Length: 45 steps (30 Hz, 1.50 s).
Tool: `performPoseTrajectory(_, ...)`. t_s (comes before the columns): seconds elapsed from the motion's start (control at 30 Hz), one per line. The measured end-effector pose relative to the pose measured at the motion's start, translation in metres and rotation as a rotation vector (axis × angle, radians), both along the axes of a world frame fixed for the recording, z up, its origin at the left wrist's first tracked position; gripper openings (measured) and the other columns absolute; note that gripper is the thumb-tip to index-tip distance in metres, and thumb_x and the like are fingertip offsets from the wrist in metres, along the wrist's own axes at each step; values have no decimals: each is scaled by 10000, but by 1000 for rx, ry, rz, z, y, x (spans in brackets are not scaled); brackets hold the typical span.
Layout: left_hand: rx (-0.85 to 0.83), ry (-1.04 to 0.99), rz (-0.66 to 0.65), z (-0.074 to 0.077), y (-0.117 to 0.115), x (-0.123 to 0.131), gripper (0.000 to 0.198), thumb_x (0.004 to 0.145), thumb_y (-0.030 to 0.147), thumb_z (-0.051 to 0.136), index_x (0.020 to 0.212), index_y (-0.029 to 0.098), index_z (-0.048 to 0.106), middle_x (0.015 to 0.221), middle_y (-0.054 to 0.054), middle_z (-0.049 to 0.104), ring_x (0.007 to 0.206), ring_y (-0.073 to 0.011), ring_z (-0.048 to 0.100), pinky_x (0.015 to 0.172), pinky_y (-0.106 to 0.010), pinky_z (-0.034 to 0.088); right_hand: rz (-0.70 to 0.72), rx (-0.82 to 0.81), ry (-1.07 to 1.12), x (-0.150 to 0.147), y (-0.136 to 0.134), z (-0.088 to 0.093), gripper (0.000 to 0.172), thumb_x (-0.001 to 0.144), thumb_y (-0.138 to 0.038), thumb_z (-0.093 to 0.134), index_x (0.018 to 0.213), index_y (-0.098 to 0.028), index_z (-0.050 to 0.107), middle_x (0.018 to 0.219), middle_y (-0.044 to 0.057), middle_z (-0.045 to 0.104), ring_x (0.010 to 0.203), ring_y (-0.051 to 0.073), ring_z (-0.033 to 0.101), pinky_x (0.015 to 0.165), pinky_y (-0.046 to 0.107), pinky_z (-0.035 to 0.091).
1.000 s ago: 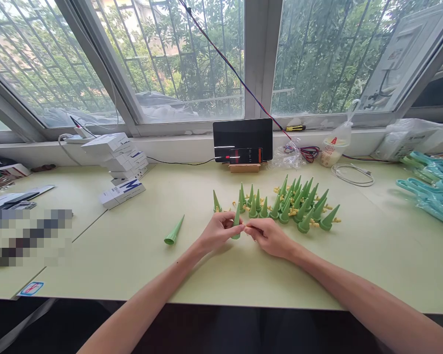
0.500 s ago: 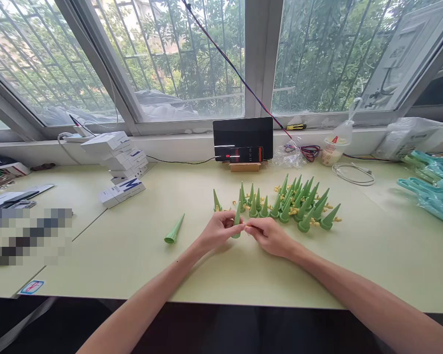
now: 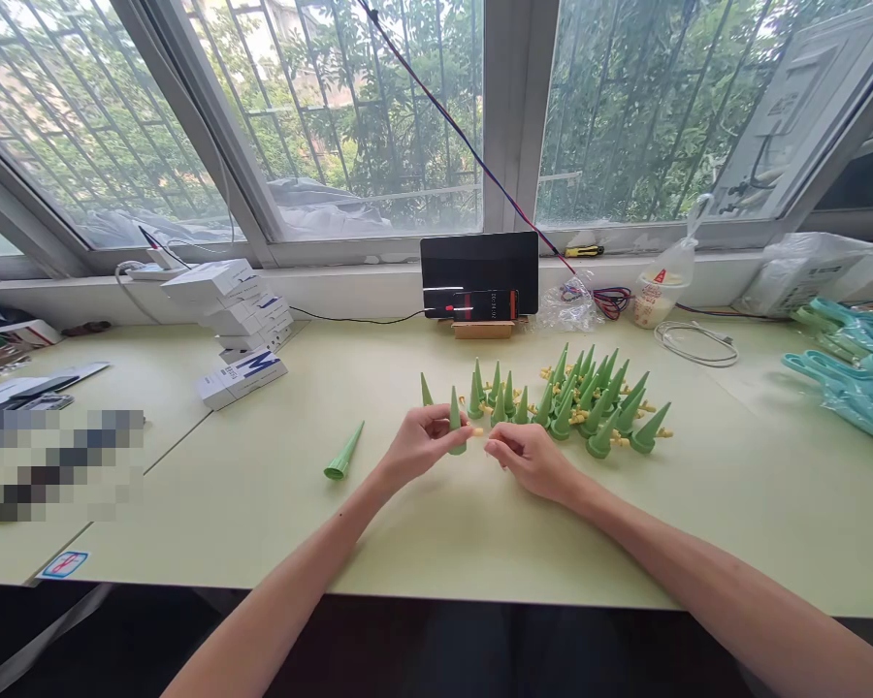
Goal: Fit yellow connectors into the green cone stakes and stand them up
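Observation:
My left hand (image 3: 426, 441) is closed round a green cone-shaped watering spike (image 3: 455, 419), held point up above the table. A small yellow valve piece (image 3: 478, 432) juts from its right side. Just to the right, apart from that piece, is my right hand (image 3: 528, 458) with thumb and fingers pinched together; whether anything is between them is hidden. One loose green spike (image 3: 344, 456) lies tilted on the table to the left. Behind my hands stand several green spikes with yellow side pieces (image 3: 602, 407), packed closely toward the right, and another spike (image 3: 426, 390) stands behind my left hand.
White boxes (image 3: 222, 305) are stacked at the back left. A black screen (image 3: 480, 257) with a phone (image 3: 486, 305) before it stands by the window. A bagged cup (image 3: 657, 296), a coiled white cable (image 3: 696, 344) and wrapped teal items (image 3: 848, 378) lie on the right.
My left hand has moved slightly up and left with the spike. My right fingers have come away from its yellow piece, leaving a gap.

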<state>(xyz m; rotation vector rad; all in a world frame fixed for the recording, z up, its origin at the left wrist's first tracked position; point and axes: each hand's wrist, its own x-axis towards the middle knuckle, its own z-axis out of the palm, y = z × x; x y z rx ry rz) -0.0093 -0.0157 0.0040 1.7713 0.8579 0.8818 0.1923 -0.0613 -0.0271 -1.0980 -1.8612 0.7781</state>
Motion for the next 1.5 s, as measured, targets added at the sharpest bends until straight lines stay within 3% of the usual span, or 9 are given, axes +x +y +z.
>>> performPoseTrajectory(0.13, 235, -121, 345, 10, 12, -17, 295, 791, 436, 701, 853, 153, 646, 711, -31, 606, 600, -121, 576, 483, -212, 426, -29, 14, -5, 0, 1, -3, 397, 983, -385, 417, 656, -178, 503, 546, -28, 474, 507, 106, 404, 523, 248, 321)
performPoseTrajectory(0.23, 303, -120, 558, 15, 21, -28, 284, 828, 440, 653, 903, 167, 641, 744, -38, 632, 583, -123, 600, 471, -213, 433, -28, 14, -16, 0, 1, -5, 365, 983, -387, 421, 694, -182, 509, 539, -38, 449, 496, 104, 376, 512, 253, 305)
performPoseTrajectory(0.4, 356, 55, 754, 9, 33, -36, 230, 848, 402, 604, 871, 176, 636, 790, -29, 645, 513, -99, 567, 466, -216, 407, -34, 27, -4, 1, 0, -7, 280, 970, -380, 450, 764, -196, 496, 570, -46, 434, 507, 109, 337, 497, 258, 281)
performPoseTrajectory(0.53, 359, 221, 755, -1, 40, -39, 136, 834, 303, 570, 843, 185, 637, 775, -8, 645, 440, -73, 467, 504, -233, 401, -30, 34, -34, 1, 0, -8, 322, 959, -388, 464, 699, -199, 453, 563, -45, 413, 504, 107, 313, 495, 263, 263)
performPoseTrajectory(0.9, 343, 277, 687, -10, 49, -39, 133, 829, 298, 553, 790, 185, 612, 795, -25, 656, 541, -112, 545, 558, -239, 430, -14, 73, -98, 0, -1, -7, 442, 968, -369, 427, 623, -209, 202, 554, -53, 202, 507, 96, 184, 489, 272, 187)
performPoseTrajectory(1.27, 287, 162, 615, -16, 54, -33, 163, 826, 315, 586, 882, 173, 645, 814, -35, 657, 567, -118, 593, 553, -241, 517, -10, 88, -103, 0, -1, -5, 452, 976, -360, 420, 621, -203, 189, 574, -48, 185, 521, 94, 178, 501, 274, 173)
performPoseTrajectory(1.5, 246, 79, 462, -28, 62, -23, 191, 828, 296, 583, 921, 167, 689, 850, -58, 707, 690, -169, 657, 631, -289, 576, -3, 72, -103, 1, -1, -7, 447, 980, -360, 429, 629, -198, 203, 575, -56, 189, 521, 87, 187, 502, 263, 181)
